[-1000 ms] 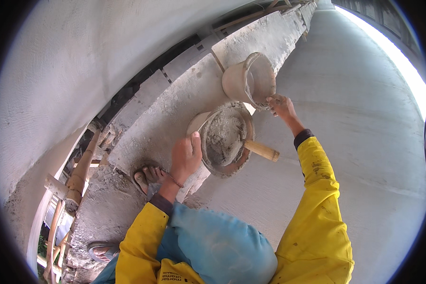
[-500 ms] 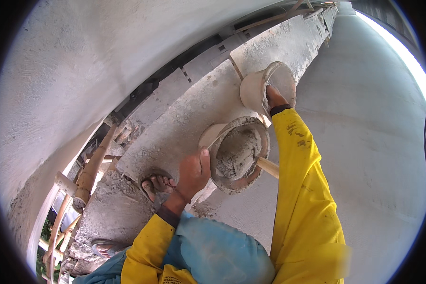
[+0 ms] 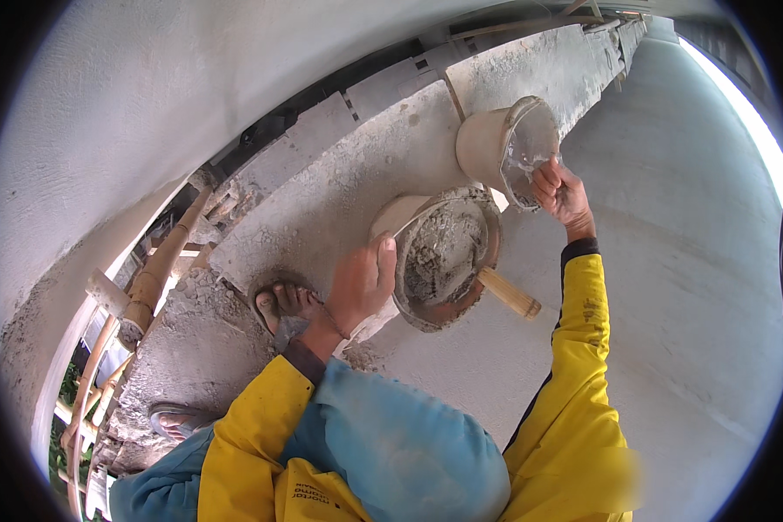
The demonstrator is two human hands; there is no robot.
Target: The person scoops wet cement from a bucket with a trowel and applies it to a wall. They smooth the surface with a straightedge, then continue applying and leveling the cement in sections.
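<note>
My left hand (image 3: 362, 283) is closed at the left rim of a mortar bucket (image 3: 400, 214), on the thin wire handle. Wet grey mortar (image 3: 443, 248) lies inside, and a wooden tool handle (image 3: 510, 293) sticks out over the right rim; the tool's other end is hidden. Farther off stands a second pale bucket (image 3: 483, 150), tilted in my view. At its near right rim, my right hand (image 3: 563, 193) has its fingers curled together. Something clear and shiny (image 3: 530, 155) shows beside the fingers, water or plastic, I cannot tell which.
Both buckets stand along a rough concrete ledge (image 3: 322, 204) where my feet (image 3: 287, 304) also rest. A smooth plastered wall (image 3: 670, 287) rises at the right, another pale wall (image 3: 121, 130) at the left. Bamboo poles (image 3: 161, 274) stand beside an open gap at the lower left.
My right hand has come up out of the far bucket to its near right rim. My left hand stays at the mortar bucket. The tool handle is now uncovered.
</note>
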